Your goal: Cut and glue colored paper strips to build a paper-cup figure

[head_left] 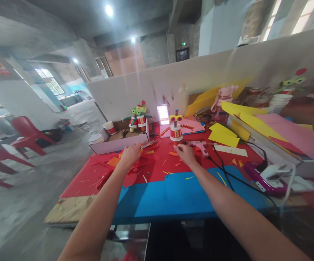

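A paper-cup robot figure (pixel 176 133) with a yellow head, red eyes and spring-folded orange arms stands upright at the table's middle. At its lower end, the fingers of my right hand (pixel 184 152) are pinched on its short orange leg. My left hand (pixel 131 156) is curled low over red and orange paper scraps (pixel 115 161). Grey scissors (pixel 149 144) stick out by its fingertips; the handles are hidden, so the grip is unclear. Close to my right hand lies a pink hot glue gun (pixel 200 146).
Two finished-looking cup figures (pixel 141 119) stand behind a white box (pixel 121 144) at back left. Yellow sheets (pixel 223 135) and a paper-filled carton (pixel 282 152) are at right. Black cables cross to a purple power strip (pixel 268 181). Blue paper (pixel 151 199) covers the front edge.
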A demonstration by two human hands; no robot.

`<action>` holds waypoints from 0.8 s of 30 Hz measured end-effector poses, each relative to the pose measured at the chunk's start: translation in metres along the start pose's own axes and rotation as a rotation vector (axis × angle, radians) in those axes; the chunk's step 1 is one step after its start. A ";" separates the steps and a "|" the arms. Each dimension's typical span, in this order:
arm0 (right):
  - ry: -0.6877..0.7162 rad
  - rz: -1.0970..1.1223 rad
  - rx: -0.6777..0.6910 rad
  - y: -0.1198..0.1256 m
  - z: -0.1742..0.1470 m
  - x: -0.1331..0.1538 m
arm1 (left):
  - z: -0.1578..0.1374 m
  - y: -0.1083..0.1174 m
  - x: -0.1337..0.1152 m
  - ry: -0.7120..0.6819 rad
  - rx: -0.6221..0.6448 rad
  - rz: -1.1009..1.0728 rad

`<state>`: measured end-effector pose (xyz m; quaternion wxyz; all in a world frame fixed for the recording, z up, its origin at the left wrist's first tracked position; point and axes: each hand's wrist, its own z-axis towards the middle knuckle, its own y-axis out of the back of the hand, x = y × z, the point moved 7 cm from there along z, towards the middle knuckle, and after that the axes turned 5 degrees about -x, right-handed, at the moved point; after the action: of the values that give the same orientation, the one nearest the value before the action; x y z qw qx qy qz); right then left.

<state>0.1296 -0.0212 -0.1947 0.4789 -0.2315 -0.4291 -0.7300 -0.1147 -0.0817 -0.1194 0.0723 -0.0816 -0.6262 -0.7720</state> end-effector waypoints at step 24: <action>0.004 0.009 0.041 -0.004 -0.001 0.002 | -0.053 -0.028 -0.037 -0.006 -0.078 0.060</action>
<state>0.1254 -0.0223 -0.1952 0.4878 -0.2220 -0.4417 -0.7195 -0.0862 -0.1274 -0.1651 0.0905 -0.1056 -0.5932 -0.7930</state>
